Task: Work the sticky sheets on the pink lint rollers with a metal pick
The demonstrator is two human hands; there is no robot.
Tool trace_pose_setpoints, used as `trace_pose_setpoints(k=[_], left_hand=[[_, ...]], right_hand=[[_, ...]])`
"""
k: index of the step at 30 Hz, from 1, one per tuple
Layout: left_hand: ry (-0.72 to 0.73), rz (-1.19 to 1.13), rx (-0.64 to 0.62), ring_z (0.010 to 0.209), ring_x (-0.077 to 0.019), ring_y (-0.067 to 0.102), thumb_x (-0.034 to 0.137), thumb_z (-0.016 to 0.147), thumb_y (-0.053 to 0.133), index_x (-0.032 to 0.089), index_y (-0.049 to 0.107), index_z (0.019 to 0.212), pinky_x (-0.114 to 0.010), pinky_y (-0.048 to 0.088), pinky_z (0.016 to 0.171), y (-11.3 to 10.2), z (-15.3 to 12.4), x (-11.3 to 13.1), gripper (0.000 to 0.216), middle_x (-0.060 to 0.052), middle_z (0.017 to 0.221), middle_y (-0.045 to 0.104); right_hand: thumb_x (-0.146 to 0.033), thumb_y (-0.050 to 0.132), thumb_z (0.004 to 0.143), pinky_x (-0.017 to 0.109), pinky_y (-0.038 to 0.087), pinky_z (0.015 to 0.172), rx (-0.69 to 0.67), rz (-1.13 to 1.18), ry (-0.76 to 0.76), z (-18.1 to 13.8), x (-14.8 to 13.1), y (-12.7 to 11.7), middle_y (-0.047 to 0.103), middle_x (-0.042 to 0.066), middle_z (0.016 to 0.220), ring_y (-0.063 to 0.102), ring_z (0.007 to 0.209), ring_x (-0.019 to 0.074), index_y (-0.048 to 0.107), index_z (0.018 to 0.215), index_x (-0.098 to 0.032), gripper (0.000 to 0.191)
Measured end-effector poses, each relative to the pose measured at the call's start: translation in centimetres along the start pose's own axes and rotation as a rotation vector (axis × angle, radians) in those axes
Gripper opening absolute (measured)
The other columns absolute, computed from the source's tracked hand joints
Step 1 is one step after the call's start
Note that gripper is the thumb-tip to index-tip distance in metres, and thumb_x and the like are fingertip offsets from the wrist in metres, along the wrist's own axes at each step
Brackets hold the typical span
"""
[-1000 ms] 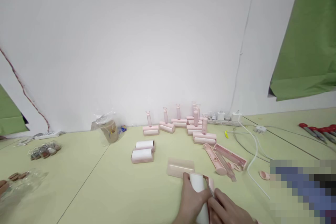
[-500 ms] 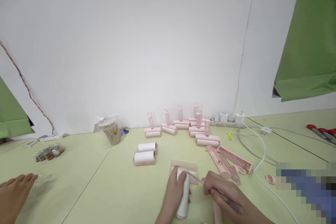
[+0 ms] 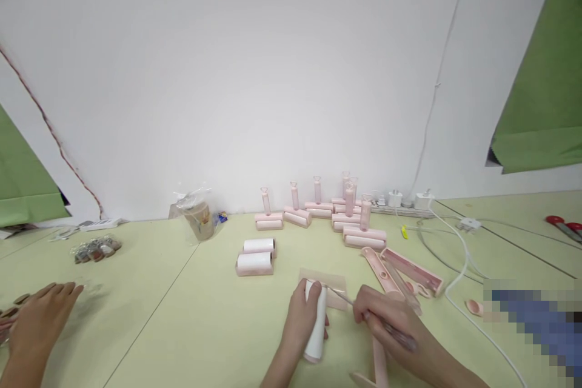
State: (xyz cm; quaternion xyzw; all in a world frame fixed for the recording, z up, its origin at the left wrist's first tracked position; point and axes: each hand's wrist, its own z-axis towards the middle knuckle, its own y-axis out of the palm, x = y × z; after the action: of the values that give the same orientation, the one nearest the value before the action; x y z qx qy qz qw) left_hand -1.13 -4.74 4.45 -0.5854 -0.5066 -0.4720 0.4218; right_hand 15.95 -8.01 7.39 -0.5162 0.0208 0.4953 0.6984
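Note:
My left hand (image 3: pixel 300 320) is wrapped round a white paper roll (image 3: pixel 316 330) that stands tilted on the pale green table (image 3: pixel 182 315). My right hand (image 3: pixel 391 327) is closed on a thin metal tool (image 3: pixel 350 302) whose tip reaches the top end of the roll. A flat pink cover (image 3: pixel 324 282) lies just behind the roll. A pink handle piece (image 3: pixel 378 364) lies below my right hand.
Several assembled pink lint rollers (image 3: pixel 345 218) stand by the wall. Two white rolls in pink holders (image 3: pixel 255 257) lie left of centre, open pink parts (image 3: pixel 400 270) to the right. Another person's hand (image 3: pixel 39 318) rests at far left. Cables, a power strip (image 3: pixel 409 206) and red-handled scissors (image 3: pixel 564 225) lie right.
My left hand stood the roll more upright and slid forward; the right hand pulled away and now points the tool at the roll's top. The other person's hand came in at left.

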Motion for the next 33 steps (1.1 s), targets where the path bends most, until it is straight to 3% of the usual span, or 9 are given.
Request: trace_pose_setpoints(k=[5,7,10,17,20,22,26,29,33], left_hand=[[-0.068,0.004,-0.01,0.032,-0.0127,0.045,0.051,0.078,0.035,0.019,0.04,0.084,-0.025,0.038,0.034,-0.3,0.2,0.2,0.032,0.007,0.043,0.041],[-0.075,0.012,-0.011,0.032,-0.0124,0.044,0.051,0.078,0.036,0.019,0.04,0.084,-0.024,0.038,0.034,-0.4,0.3,0.5,0.033,0.007,0.043,0.042],[-0.078,0.02,-0.042,0.031,-0.0133,0.045,0.054,0.078,0.034,0.018,0.043,0.087,-0.024,0.037,0.034,-0.4,0.6,1.4,0.038,0.006,0.04,0.043],[-0.137,0.168,-0.176,0.034,-0.0172,0.048,0.065,0.076,0.025,0.018,0.045,0.09,-0.027,0.037,0.034,-1.7,0.2,2.8,0.054,0.002,0.041,0.046],[-0.047,0.229,-0.113,0.041,-0.0163,0.049,0.059,0.078,0.03,0.018,0.042,0.088,-0.028,0.04,0.038,-2.3,0.2,2.7,0.045,0.001,0.051,0.048],[0.047,0.245,-0.082,0.051,-0.0153,0.051,0.05,0.076,0.044,0.019,0.041,0.089,-0.028,0.043,0.048,-2.4,0.5,2.9,0.034,0.001,0.063,0.05],[0.373,0.37,-0.152,0.075,-0.0157,0.053,0.035,0.073,0.056,0.021,0.042,0.098,-0.027,0.042,0.07,-1.8,1.2,4.7,0.033,0.001,0.083,0.053],[0.538,0.365,-0.246,0.093,-0.0186,0.051,0.032,0.077,0.051,0.021,0.038,0.107,-0.029,0.04,0.08,-0.7,1.9,5.9,0.035,-0.003,0.101,0.053],[0.581,0.395,-0.209,0.096,-0.0194,0.05,0.03,0.076,0.051,0.021,0.037,0.109,-0.03,0.039,0.082,-0.4,2.6,5.8,0.037,-0.005,0.105,0.053]], right_hand=[[-0.031,0.032,0.089,0.023,0.038,0.05,0.017,0.146,0.317,1.1,1.3,-0.5,0.054,-0.003,0.071,0.049,0.053,0.0114,0.043,0.093,-0.024,0.014],[-0.038,0.034,0.088,0.024,0.039,0.051,0.064,0.25,0.406,1.9,1.4,-1.3,0.057,-0.003,0.072,0.05,0.051,0.0106,0.04,0.086,-0.023,0.016],[-0.042,0.039,0.086,0.023,0.038,0.051,0.097,0.309,0.429,3.5,0.8,-2.3,0.06,-0.003,0.068,0.047,0.048,0.0094,0.036,0.07,-0.022,0.026],[-0.046,0.043,0.083,0.02,0.03,0.043,0.124,0.277,0.429,6.2,-0.4,-2.9,0.059,-0.003,0.052,0.04,0.045,0.0096,0.039,0.065,-0.022,0.031],[-0.052,0.044,0.08,0.02,0.031,0.041,0.163,0.296,0.449,7.0,-0.3,-3.5,0.061,-0.001,0.054,0.039,0.042,0.0095,0.042,0.065,-0.021,0.035],[-0.054,0.043,0.08,0.021,0.033,0.041,0.176,0.305,0.432,7.6,-0.1,-3.8,0.063,0.0,0.055,0.04,0.04,0.0095,0.041,0.064,-0.021,0.037],[-0.058,0.034,0.082,0.024,0.035,0.044,0.188,0.247,0.39,9.0,0.6,-3.0,0.056,-0.002,0.048,0.046,0.043,0.0126,0.043,0.059,-0.021,0.044],[-0.059,0.038,0.079,0.029,0.042,0.058,0.211,0.198,0.351,9.8,1.3,-1.5,0.06,0.0,0.069,0.055,0.063,0.0175,0.053,0.072,-0.023,0.04],[-0.057,0.03,0.083,0.032,0.045,0.068,0.229,0.208,0.302,10.1,1.7,-1.2,0.061,0.004,0.087,0.058,0.081,0.0204,0.056,0.089,-0.023,0.043]])
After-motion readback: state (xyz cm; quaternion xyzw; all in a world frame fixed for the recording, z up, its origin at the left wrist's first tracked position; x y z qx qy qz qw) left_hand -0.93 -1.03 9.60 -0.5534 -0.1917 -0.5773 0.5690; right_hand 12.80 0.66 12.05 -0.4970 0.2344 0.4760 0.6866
